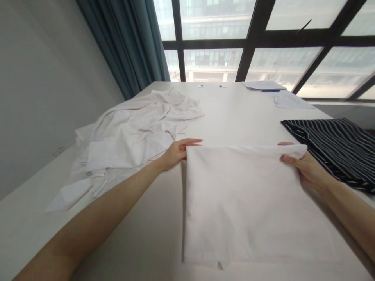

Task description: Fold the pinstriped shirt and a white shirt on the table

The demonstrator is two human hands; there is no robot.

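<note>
A folded white cloth (pixel 243 203) is held up in front of me, its top edge nearly level and its lower part hanging toward the table's near side. My left hand (pixel 175 153) grips its upper left corner, with the index finger stretched along the top edge and the other fingers partly hidden behind the fabric. At the upper right corner, my right hand (pixel 307 168) pinches the cloth, thumb in front and fingers behind. To the left of my left hand lies a crumpled heap of white fabric (pixel 146 125).
A black-and-white striped cloth (pixel 336 144) lies at the right on the white table (pixel 228 113). Papers (pixel 263 85) and a blue pen (pixel 270 91) rest near the far right edge. Beyond stand a blue curtain (pixel 131 43) and dark-framed windows (pixel 215 43); a grey wall (pixel 43 78) borders the left.
</note>
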